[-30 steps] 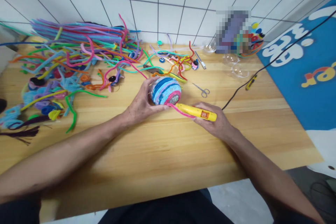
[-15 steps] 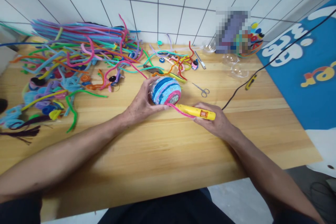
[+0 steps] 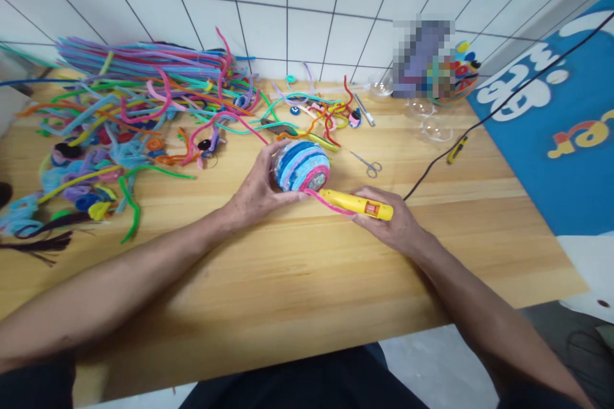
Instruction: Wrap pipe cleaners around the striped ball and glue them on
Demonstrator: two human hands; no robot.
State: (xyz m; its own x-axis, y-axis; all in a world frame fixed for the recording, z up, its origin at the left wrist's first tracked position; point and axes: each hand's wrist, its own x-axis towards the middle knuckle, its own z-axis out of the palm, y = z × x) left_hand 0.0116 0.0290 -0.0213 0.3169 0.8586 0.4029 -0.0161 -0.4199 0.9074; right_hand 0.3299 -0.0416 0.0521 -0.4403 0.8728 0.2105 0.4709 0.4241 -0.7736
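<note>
A ball wound with blue, light blue, lilac and pink pipe cleaners (image 3: 303, 166) sits in my left hand (image 3: 256, 188), whose fingers and thumb close round its left side. A bare greyish patch shows inside the pink ring on the ball's right end. My right hand (image 3: 391, 220) grips a yellow glue gun (image 3: 357, 202), its front end close to the ball's lower right. From that end of the ball a loose pink pipe cleaner (image 3: 333, 206) runs back under the glue gun to my right fingers. Whether the nozzle touches the ball I cannot tell.
Many coloured pipe cleaners (image 3: 144, 64) and wound pieces cover the table's left and back. Small scissors (image 3: 367, 165), pliers (image 3: 275, 128) and clear plastic domes (image 3: 436, 129) lie beyond my hands. A black cord (image 3: 434, 169) crosses at right beside a yellow cutter (image 3: 457, 150).
Hardly anything differs. The whole view has shifted very slightly; both hands, the ball and the glue gun keep the same positions relative to each other.
</note>
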